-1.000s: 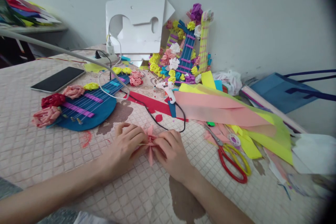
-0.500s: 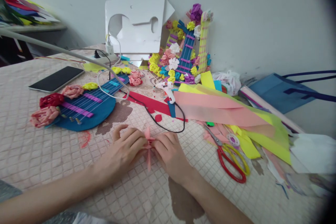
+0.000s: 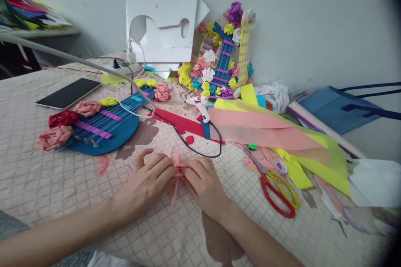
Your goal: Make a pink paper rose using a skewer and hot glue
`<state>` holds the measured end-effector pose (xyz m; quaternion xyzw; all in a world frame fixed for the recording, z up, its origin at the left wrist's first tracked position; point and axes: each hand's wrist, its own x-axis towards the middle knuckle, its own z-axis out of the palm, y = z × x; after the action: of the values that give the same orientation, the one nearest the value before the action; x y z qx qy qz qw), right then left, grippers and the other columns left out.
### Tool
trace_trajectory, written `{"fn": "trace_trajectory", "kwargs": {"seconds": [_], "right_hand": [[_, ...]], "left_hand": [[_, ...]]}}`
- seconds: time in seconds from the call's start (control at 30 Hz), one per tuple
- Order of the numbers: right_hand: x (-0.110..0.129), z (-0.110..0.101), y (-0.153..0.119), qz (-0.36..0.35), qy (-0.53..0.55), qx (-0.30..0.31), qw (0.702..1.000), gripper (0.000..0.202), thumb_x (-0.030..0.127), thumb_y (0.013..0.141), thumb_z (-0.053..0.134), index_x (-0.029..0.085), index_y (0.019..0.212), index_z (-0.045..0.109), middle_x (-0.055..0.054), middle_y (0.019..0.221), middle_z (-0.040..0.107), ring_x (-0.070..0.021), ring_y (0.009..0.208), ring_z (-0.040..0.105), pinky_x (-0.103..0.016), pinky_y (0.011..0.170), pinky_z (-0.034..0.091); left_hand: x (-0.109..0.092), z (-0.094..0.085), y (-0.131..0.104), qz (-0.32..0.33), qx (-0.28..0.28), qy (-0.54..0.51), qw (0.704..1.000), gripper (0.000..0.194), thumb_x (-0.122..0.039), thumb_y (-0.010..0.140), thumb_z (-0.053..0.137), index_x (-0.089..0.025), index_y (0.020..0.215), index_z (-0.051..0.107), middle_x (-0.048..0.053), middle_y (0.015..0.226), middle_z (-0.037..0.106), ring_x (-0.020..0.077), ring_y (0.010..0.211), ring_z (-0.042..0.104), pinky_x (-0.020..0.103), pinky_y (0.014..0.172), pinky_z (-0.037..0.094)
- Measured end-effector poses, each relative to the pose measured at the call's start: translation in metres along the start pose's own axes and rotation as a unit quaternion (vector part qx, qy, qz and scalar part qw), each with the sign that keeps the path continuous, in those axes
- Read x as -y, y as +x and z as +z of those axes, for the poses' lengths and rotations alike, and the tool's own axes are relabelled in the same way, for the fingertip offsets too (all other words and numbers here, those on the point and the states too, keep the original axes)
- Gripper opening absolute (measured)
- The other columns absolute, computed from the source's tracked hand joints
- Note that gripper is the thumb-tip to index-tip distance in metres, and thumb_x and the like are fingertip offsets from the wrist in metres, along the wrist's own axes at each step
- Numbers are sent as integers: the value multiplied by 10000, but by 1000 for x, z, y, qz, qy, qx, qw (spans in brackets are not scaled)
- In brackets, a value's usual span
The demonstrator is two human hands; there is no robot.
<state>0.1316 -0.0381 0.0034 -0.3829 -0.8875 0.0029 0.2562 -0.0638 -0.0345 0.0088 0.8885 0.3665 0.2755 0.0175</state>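
Between my two hands is a small gathered piece of pink crepe paper (image 3: 177,170), with ends sticking out above and below. My left hand (image 3: 154,177) pinches it from the left, fingers bent together. From the other side, my right hand (image 3: 202,179) pinches it with curled fingers. Both thumbs are mostly hidden. Beyond my left hand lies a blue paper guitar (image 3: 122,133) with purple strips, strings and paper roses (image 3: 55,137) along its edge. A white glue gun (image 3: 200,106) rests beyond my right hand, its black cord (image 3: 197,153) looping toward me.
To the right lie red-and-yellow-handled scissors (image 3: 277,196), pink paper strips (image 3: 238,123) and yellow paper (image 3: 335,167). A phone (image 3: 69,94) is at the left, under a grey arm or tube (image 3: 62,55). Flower-covered paper guitars (image 3: 224,62) lean on the wall beside white boards (image 3: 169,8).
The lower end of the pink paper has swung slightly left between my fingers. Both hands keep their pinch in nearly the same place.
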Motion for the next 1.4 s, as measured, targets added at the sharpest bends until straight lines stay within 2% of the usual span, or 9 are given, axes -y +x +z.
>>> {"fn": "trace_trajectory", "kwargs": {"seconds": [0.33, 0.5, 0.67, 0.77, 0.9, 1.03, 1.2, 1.3, 1.4], "right_hand": [[3, 1, -1, 2, -27, 14, 1000, 182, 166, 931, 437, 167, 941, 618, -81, 925, 600, -210, 893, 465, -374, 803, 402], [5, 5, 2, 0, -36, 19, 999, 193, 155, 937, 421, 175, 921, 613, -59, 872, 599, -204, 887, 466, -389, 829, 378], [0, -3, 0, 27, 30, -15, 999, 155, 236, 927, 490, 177, 1031, 589, -62, 953, 593, -197, 915, 496, -364, 814, 404], [-9, -14, -12, 54, 61, -26, 996, 208, 294, 905, 530, 175, 1074, 556, -77, 999, 568, -204, 940, 500, -358, 817, 425], [-19, -26, -30, 98, 37, 7, 995, 83, 233, 911, 501, 186, 943, 561, -52, 891, 573, -203, 868, 508, -360, 766, 423], [-23, -34, -42, 83, 12, 35, 996, 165, 166, 935, 429, 189, 838, 560, -30, 773, 562, -184, 775, 504, -327, 697, 421], [-38, -52, -66, 87, -30, 38, 995, 197, 166, 937, 398, 202, 823, 554, -28, 759, 572, -175, 743, 525, -305, 661, 446], [-50, -67, -86, 145, -17, 34, 989, 171, 161, 914, 419, 211, 805, 541, -20, 760, 579, -170, 734, 544, -297, 648, 464], [-57, -75, -97, 233, 41, 22, 971, 152, 190, 898, 424, 210, 794, 532, -17, 754, 585, -164, 709, 564, -282, 621, 470]], "left_hand": [[-2, 2, -2, 29, 14, 72, 997, 228, -89, 933, 373, -177, 839, 561, 4, 809, 584, 179, 855, 524, 491, 1025, 197], [0, 2, 0, 36, 52, 106, 992, 260, -61, 912, 351, -165, 789, 555, 20, 788, 567, 190, 807, 499, 497, 980, 247], [4, 3, -2, 16, 32, 49, 998, 202, -140, 939, 392, -185, 884, 581, 9, 836, 593, 193, 869, 524, 487, 994, 217], [4, 1, -2, -4, 11, 10, 1000, 159, -192, 944, 435, -204, 892, 585, -8, 847, 605, 182, 880, 541, 482, 1010, 181], [4, -3, 0, -6, 2, -3, 1000, 188, -188, 951, 421, -207, 874, 591, -16, 826, 612, 171, 865, 558, 471, 1016, 158], [5, -6, 2, 2, -1, -8, 1000, 218, -197, 958, 399, -208, 857, 592, -17, 812, 612, 165, 851, 561, 455, 1017, 137], [9, -9, 7, 12, -3, -16, 1000, 199, -226, 943, 427, -214, 822, 583, -34, 786, 613, 150, 809, 563, 417, 1005, 150], [12, -10, 10, 18, -7, -25, 1000, 170, -219, 926, 452, -221, 815, 581, -40, 789, 619, 148, 805, 569, 412, 985, 180], [16, -10, 10, 26, -20, -32, 999, 124, -202, 905, 485, -225, 831, 582, -40, 794, 630, 150, 807, 575, 424, 975, 192]]}}
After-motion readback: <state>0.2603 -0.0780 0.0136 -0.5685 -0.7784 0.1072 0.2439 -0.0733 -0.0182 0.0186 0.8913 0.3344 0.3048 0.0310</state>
